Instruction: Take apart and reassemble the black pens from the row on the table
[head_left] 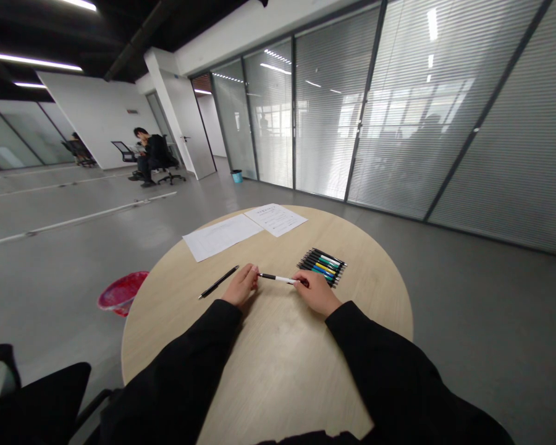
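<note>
A white pen with a black grip (278, 279) is held level just above the round wooden table (269, 358). My right hand (315, 293) pinches its right end. My left hand (241, 286) has curled fingers closed at its left tip. A black pen (218, 282) lies on the table just left of my left hand. Several pens with coloured and black barrels (323, 267) lie side by side in a row right behind my right hand.
Two white paper sheets (222, 236) (276, 219) lie at the table's far edge. A red bin (120, 292) stands on the floor to the left. A black chair (32, 395) is at lower left. A seated person (149, 157) is far back.
</note>
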Motion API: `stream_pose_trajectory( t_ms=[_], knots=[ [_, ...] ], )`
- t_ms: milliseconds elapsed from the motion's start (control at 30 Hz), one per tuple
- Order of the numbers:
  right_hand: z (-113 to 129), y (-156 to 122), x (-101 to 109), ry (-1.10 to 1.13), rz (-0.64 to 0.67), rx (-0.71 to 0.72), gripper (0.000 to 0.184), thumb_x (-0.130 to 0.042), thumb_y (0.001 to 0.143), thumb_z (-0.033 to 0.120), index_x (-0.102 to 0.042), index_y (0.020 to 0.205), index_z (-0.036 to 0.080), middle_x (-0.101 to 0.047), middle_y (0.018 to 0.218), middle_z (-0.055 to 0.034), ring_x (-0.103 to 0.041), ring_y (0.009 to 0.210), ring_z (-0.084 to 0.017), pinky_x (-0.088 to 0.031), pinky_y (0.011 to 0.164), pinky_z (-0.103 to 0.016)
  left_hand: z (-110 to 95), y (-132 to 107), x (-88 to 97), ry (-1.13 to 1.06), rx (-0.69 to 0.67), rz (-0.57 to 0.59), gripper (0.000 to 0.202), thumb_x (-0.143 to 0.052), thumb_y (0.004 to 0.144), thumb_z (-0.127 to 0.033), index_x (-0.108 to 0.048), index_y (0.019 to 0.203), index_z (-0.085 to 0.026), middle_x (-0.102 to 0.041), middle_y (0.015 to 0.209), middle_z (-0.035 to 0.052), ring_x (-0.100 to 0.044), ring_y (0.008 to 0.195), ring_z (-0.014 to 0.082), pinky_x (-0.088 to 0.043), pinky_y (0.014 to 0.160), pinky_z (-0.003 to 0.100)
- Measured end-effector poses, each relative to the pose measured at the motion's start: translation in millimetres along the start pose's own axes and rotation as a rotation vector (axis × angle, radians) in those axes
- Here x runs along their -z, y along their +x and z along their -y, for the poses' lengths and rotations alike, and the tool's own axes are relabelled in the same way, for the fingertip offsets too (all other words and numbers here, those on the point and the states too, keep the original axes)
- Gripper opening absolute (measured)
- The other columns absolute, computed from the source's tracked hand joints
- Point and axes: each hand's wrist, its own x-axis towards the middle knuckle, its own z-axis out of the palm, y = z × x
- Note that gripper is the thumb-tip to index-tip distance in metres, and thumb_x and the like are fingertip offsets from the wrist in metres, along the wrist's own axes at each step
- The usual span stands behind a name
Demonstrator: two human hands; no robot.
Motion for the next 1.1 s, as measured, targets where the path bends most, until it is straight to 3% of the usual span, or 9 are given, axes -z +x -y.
stream_pose_trajectory(
  t_ms=[333,667,1100],
  knots=[
    [-0.9,0.5,0.1,0.0,-0.001,0.008,0.013,-0.056,0.084,0.018,-0.07,0.084,0.018,-0.066,0.075,-0.0009,-0.053,0.066,-0.014,-0.037,0.063,-0.024,-9.7,-4.3,3.6,0.237,-0.013,0.06,0.055,-0.041,0.088,-0.063,-0.042,0.052,-0.021,-0.04,0.046,-0.0036,-0.034,0.044,0.0122,-0.027,0.049,0.028],
    [-1.6,-0.2,-0.6,0.006,-0.003,0.008,0.013,-0.057,0.083,0.017,-0.069,0.083,0.017,-0.065,0.073,-0.0002,-0.052,0.065,-0.013,-0.035,0.062,-0.024,-7.6,-2.0,5.5,0.251,-0.082,0.09,0.043,-0.047,0.087,-0.056,-0.049,0.063,-0.02,-0.049,0.055,-0.0025,-0.042,0.053,0.0138,-0.035,0.057,0.027],
    [-1.6,0.2,-0.7,0.004,-0.011,0.004,0.013,-0.056,0.083,0.017,-0.07,0.082,0.017,-0.063,0.071,0.0003,-0.052,0.064,-0.013,-0.035,0.061,-0.024,3.5,1.0,5.1,0.022,-0.065,0.103,0.03,-0.061,0.081,-0.047,-0.052,0.079,-0.018,-0.05,0.063,-0.0042,-0.045,0.057,0.0118,-0.036,0.057,0.025]
  ],
)
